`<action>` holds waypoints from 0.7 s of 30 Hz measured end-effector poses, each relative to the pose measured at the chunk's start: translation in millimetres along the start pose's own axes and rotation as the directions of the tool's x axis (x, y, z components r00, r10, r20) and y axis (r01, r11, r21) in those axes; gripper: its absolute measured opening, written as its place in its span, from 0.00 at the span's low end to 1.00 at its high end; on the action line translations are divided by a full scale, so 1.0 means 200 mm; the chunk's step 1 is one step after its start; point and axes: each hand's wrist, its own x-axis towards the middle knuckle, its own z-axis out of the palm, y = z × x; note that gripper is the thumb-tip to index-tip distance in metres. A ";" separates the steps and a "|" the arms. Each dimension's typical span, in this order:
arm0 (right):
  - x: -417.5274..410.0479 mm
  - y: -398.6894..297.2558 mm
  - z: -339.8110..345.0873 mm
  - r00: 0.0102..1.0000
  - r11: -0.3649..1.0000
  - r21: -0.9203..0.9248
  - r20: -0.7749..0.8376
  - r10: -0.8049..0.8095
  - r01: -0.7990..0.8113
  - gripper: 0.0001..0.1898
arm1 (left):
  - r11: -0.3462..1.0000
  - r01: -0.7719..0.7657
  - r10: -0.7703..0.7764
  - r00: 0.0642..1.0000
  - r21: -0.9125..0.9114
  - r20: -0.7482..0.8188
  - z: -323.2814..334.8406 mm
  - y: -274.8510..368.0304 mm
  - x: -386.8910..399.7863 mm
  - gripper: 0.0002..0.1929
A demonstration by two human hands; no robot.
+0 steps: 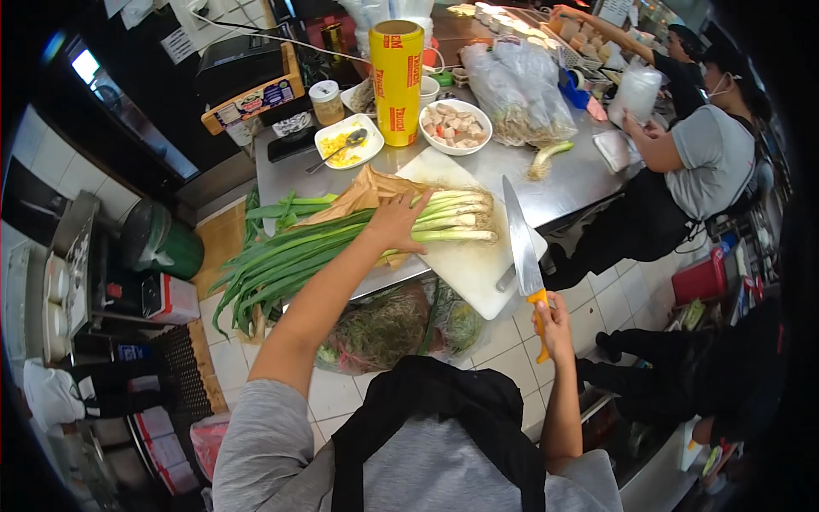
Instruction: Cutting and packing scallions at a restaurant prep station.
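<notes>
My left hand (400,224) lies spread on a bundle of green onions (320,233), pressing it against a white cutting board (461,275). Their white root ends point right, while the long green leaves hang past the table's edge at the left. Crumpled brown paper (365,192) is partly under and behind the stalks. In my right hand (553,326) is a chef's knife (523,246), held by its orange handle. Its blade points away from me, over the right side of the board and apart from the roots.
Behind the board on the steel table (505,173) stand a bowl of cut pieces (455,128), a dish with a spoon (350,141) and a yellow film roll (397,83). Bagged greens (384,326) lie below the front edge. A co-worker (710,147) stands at the right.
</notes>
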 end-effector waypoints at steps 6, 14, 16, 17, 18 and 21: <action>0.04 0.01 0.19 0.965 1.000 -0.022 -0.260 -0.024 0.019 0.13 | 0.969 0.130 -0.101 0.984 -0.210 0.144 0.01 -0.04 0.06 0.51; 0.23 -0.02 0.10 0.799 0.517 -0.856 -0.311 -0.515 0.000 0.20 | 0.969 0.179 -0.155 0.977 -0.169 0.144 -0.04 -0.08 0.00 0.52; 0.36 -0.03 0.04 0.809 0.486 -0.874 -0.280 -0.517 0.009 0.22 | 0.935 0.245 -0.214 0.966 -0.257 0.144 -0.01 -0.11 0.04 0.50; 0.43 -0.03 0.02 0.811 0.438 -0.899 -0.247 -0.530 0.012 0.22 | 0.887 0.306 -0.266 0.951 -0.346 0.158 0.03 -0.14 0.05 0.49; 0.48 -0.04 0.00 0.814 0.388 -0.921 -0.214 -0.541 0.016 0.21 | 0.886 0.318 -0.278 0.947 -0.338 0.163 0.05 -0.15 0.05 0.49; 0.67 -0.03 -0.08 0.831 0.411 -0.906 -0.150 -0.536 0.102 0.21 | 0.919 0.287 -0.285 0.957 -0.271 0.051 0.09 -0.18 0.04 0.42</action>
